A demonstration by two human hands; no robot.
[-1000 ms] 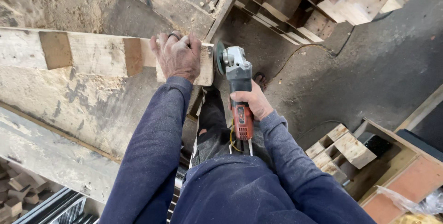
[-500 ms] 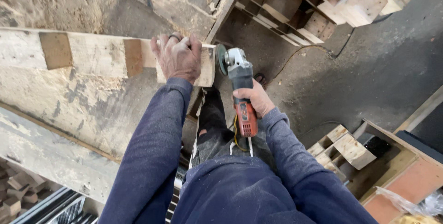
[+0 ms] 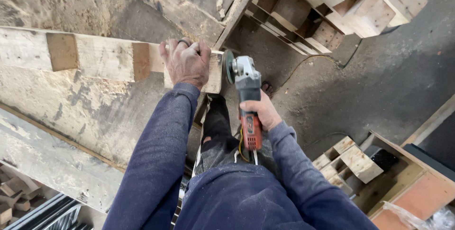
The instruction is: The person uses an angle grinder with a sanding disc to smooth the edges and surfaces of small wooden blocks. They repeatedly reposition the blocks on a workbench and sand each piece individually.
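1. Head view looks straight down at both hands, the dark blue sleeves and the person's lap.
2. Left hand (image 3: 186, 62) lies palm down on the right end of a pale wooden plank (image 3: 102, 57), fingers curled over its far edge, pressing it in place. A ring shows on one finger.
3. Plank runs horizontally from the left edge of the frame and rests on a large, worn wooden board (image 3: 71, 111) that serves as the tabletop.
4. Right hand (image 3: 261, 112) is wrapped tightly around the orange-red handle of an angle grinder (image 3: 246, 95).
5. Grinder points away from the body; its grey head and disc (image 3: 229, 66) sit just beside the right end of the plank. Whether the disc touches the wood cannot be told.
6. Yellow cord (image 3: 303, 66) lies curved on the grey concrete floor (image 3: 379, 78), beyond the grinder.
7. Stacked wooden pallets (image 3: 341, 7) stand at the upper right.
8. Smaller wooden blocks (image 3: 353, 161) lie at the lower right, beside an open wooden crate (image 3: 417, 182).
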